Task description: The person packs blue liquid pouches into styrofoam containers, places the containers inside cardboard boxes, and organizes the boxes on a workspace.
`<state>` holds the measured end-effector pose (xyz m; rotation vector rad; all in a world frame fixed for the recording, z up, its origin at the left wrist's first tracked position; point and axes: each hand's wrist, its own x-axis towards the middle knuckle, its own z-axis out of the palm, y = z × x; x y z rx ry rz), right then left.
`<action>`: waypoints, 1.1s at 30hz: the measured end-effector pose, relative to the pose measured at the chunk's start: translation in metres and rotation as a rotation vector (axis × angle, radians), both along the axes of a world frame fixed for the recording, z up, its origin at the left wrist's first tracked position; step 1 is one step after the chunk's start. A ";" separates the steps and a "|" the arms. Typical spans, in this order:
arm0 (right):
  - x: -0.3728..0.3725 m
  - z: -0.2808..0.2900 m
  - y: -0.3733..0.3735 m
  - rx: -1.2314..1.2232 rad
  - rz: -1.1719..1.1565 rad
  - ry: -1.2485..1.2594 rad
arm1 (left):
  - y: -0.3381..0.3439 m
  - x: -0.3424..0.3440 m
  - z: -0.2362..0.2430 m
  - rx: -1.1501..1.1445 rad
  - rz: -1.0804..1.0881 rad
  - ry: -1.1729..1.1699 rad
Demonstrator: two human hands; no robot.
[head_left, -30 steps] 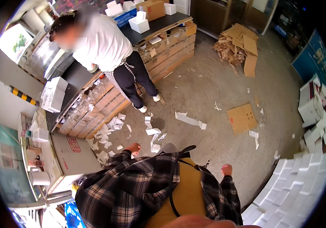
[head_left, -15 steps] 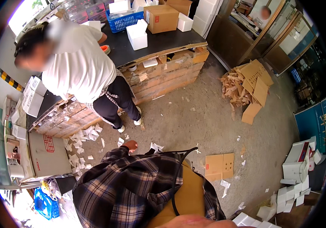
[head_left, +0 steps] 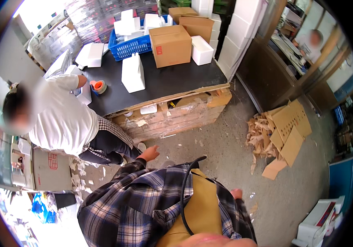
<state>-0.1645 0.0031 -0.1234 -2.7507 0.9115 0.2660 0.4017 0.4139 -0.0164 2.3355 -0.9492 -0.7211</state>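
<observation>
Closer than before, the desk (head_left: pixel 164 82) carries a white foam box (head_left: pixel 133 77), ahead of my left hand (head_left: pixel 149 153), its grip loose and empty; I cannot tell for the right hand (head_left: pixel 236 193). Best keep both clear of the co-worker (head_left: pixel 65 123).

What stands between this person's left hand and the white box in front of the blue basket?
The wooden counter front lies between the left hand and the white box. Nothing visible blocks the box's near side; a co-worker stands off to the left.

The counter front (head_left: pixel 184 120) is rough wood — the big carton (head_left: pixel 172 47), matt cardboard.
</observation>
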 end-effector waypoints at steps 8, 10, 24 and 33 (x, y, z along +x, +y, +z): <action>0.318 0.166 -0.270 0.543 -0.423 -0.634 | -0.146 0.112 0.091 -0.531 0.552 0.013; 0.383 0.193 -0.256 0.507 -0.349 -0.608 | -0.161 0.156 0.100 -0.595 0.643 -0.062; 0.710 0.407 -0.359 0.462 0.087 -0.916 | -0.315 0.340 0.296 -1.069 0.700 -0.314; 1.082 0.465 -0.456 0.510 0.604 -0.688 | -0.409 0.415 0.456 -0.888 0.457 -0.845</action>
